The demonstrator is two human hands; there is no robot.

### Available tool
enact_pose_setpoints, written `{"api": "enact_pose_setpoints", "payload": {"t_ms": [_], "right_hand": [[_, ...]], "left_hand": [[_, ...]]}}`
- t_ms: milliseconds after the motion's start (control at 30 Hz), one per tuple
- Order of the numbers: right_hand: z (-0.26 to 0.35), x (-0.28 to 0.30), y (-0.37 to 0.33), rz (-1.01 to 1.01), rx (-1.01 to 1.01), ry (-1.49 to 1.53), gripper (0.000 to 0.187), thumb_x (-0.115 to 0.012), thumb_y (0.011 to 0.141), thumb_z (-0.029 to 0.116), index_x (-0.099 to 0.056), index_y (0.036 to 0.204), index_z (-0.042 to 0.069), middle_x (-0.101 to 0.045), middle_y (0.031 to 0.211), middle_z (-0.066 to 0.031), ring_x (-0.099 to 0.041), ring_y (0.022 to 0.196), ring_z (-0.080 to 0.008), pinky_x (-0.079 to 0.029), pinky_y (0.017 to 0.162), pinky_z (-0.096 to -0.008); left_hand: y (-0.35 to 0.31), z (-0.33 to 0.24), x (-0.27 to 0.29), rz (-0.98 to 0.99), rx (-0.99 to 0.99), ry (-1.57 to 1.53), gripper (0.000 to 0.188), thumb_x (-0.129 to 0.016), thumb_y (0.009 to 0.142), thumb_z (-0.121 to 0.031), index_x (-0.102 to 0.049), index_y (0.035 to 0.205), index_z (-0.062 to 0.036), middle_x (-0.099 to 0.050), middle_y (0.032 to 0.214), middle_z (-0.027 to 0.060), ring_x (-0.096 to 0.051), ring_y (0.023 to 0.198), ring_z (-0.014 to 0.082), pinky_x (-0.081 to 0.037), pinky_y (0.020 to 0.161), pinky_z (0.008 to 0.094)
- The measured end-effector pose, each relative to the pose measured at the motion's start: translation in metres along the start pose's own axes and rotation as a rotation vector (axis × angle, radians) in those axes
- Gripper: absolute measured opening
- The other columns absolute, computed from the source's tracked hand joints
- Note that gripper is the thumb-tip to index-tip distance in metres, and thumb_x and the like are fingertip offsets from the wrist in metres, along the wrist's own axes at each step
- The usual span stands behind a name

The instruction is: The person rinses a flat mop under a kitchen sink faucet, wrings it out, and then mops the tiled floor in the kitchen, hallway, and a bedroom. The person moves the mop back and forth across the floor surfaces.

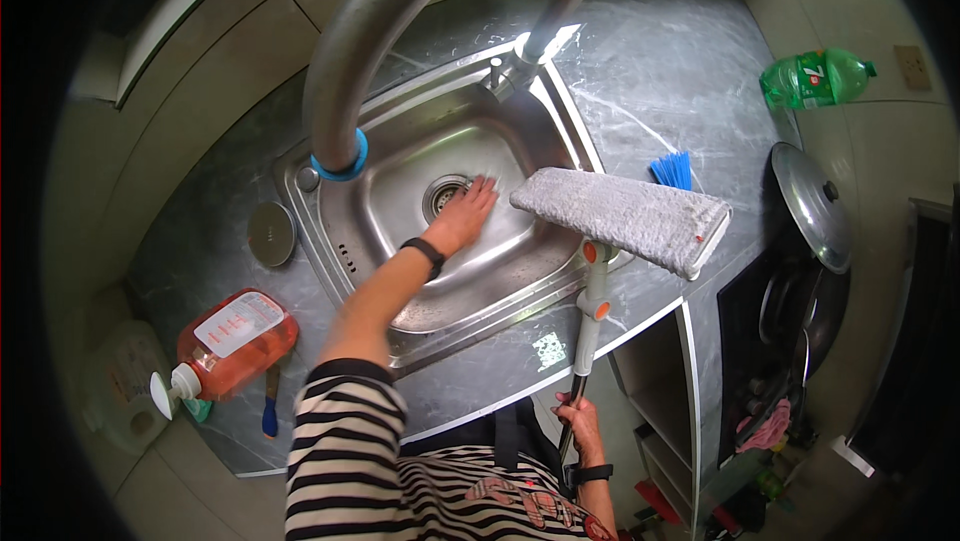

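Two hands of mine show. My left hand point(466, 218), near the centre of the frame, is unclenched, fingers stretched out, grasping nothing that I can see. It reaches over the right edge of the drain point(441, 197) in the steel sink point(490, 141); whether it touches the metal I cannot tell. My right hand point(580, 426), at lower centre, is closed around the handle of a flat mop point(620, 216). The mop's grey fluffy head slants right of centre, partly in front of the sink's right rim, with blue bristles point(672, 171) just above it. A thick metal faucet point(345, 71) bends down from the top. At lower left is a pump bottle point(240, 326) of reddish liquid; at upper right, a green bottle point(815, 79).
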State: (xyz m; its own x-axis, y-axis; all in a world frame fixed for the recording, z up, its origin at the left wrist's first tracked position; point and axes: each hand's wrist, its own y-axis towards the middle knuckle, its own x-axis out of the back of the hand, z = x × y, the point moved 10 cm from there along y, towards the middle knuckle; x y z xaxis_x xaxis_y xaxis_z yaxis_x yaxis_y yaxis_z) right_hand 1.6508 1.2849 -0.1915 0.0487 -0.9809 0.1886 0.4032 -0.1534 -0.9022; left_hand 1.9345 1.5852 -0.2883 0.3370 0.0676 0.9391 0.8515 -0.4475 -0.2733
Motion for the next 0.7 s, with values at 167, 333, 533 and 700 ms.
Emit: {"api": "enact_pose_setpoints", "payload": {"t_ms": [167, 333, 533, 700], "right_hand": [[0.002, -0.002, -0.002, 0.015, -0.002, 0.004, 0.030, -0.069, 0.065, 0.001, -0.062, 0.095, -0.001, -0.048, 0.062, 0.0036, -0.042, 0.054, -0.0076, -0.032, 0.052, -0.0228], [0.005, -0.005, 0.001, 0.023, 0.020, -0.019, 0.029, -0.068, 0.066, 0.000, -0.062, 0.094, 0.000, -0.048, 0.062, 0.0036, -0.043, 0.055, -0.0079, -0.032, 0.052, -0.0233], [0.007, -0.003, 0.001, -0.015, 0.023, -0.018, 0.028, -0.069, 0.065, 0.000, -0.061, 0.092, 0.000, -0.048, 0.062, 0.0034, -0.044, 0.055, -0.0082, -0.033, 0.052, -0.0234], [0.001, -0.001, 0.001, 0.003, 0.018, 0.011, 0.028, -0.069, 0.065, -0.001, -0.061, 0.092, 0.000, -0.050, 0.063, 0.0028, -0.045, 0.055, -0.0082, -0.034, 0.051, -0.0235]], "left_hand": [[-0.037, 0.049, 0.001, 0.377, 0.083, 0.008, 0.052, -0.055, 0.083, -0.025, -0.047, 0.130, -0.0036, -0.035, 0.143, 0.0155, -0.029, 0.135, 0.0310, -0.031, 0.105, 0.0494], [-0.010, 0.021, 0.016, -0.073, 0.102, -0.277, 0.055, -0.055, 0.085, -0.030, -0.041, 0.133, -0.0071, -0.032, 0.144, 0.0198, -0.027, 0.135, 0.0349, -0.027, 0.109, 0.0461], [0.013, -0.038, 0.019, -0.103, 0.001, -0.174, 0.067, -0.064, 0.079, -0.035, -0.041, 0.135, -0.0082, -0.026, 0.149, 0.0145, -0.019, 0.139, 0.0305, -0.025, 0.108, 0.0518], [-0.019, 0.037, 0.023, -0.205, 0.379, -0.250, 0.070, -0.063, 0.081, -0.037, -0.036, 0.139, -0.0093, -0.023, 0.150, 0.0141, -0.017, 0.140, 0.0285, -0.025, 0.107, 0.0527]]}}
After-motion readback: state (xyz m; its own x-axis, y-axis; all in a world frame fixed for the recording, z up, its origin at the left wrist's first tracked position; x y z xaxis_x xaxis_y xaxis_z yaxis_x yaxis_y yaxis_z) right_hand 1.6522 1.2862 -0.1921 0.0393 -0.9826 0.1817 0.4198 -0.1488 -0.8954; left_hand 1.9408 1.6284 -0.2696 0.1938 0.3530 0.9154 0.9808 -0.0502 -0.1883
